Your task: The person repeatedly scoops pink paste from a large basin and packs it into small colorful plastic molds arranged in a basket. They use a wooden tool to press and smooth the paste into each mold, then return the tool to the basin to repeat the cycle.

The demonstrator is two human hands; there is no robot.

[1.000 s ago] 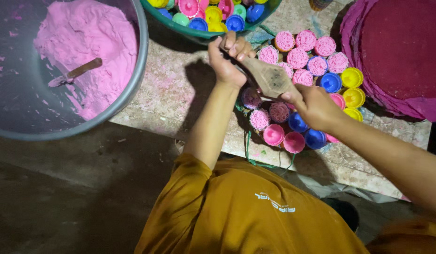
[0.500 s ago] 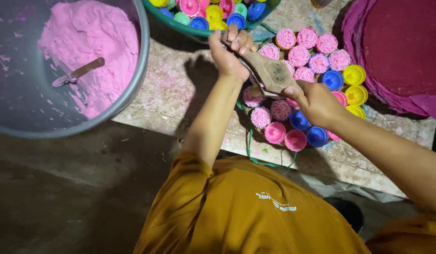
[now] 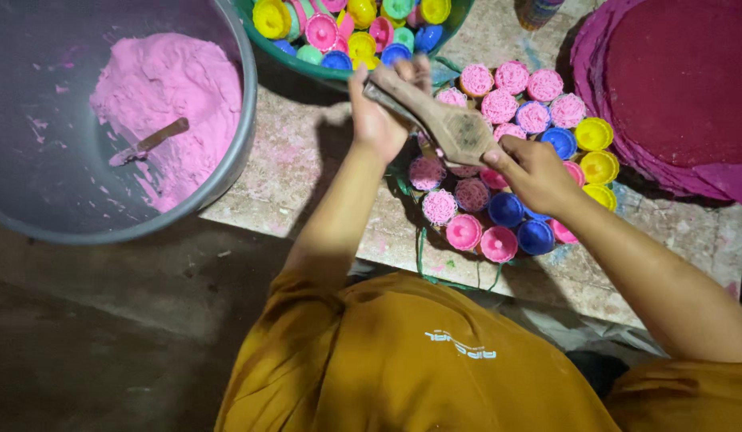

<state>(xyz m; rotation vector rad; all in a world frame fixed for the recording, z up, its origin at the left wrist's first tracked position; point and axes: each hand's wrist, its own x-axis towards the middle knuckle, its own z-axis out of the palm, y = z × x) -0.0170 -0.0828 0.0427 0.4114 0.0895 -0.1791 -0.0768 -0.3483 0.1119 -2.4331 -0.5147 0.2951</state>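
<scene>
My left hand [image 3: 380,112] is closed around something small near the green basin, its contents hidden by the fingers. My right hand [image 3: 532,170] grips a flat wooden paddle [image 3: 451,124] whose far end rests across my left hand. Under both hands lies a cluster of small round caps [image 3: 507,210], pink, blue and yellow, several packed with pink powder [image 3: 499,104]. A grey tub [image 3: 235,144] at the left holds a heap of pink powder [image 3: 167,88] with a scoop [image 3: 147,144] stuck in it.
A green basin [image 3: 307,64] full of coloured caps stands at the top. A stack of dark red round sheets [image 3: 675,88] lies at the right. The stone slab [image 3: 307,184] is dusted pink; its front edge runs just before my yellow shirt.
The view has shifted slightly, and both hands with the paddle have stayed together above the caps, the paddle still laid across my left hand.
</scene>
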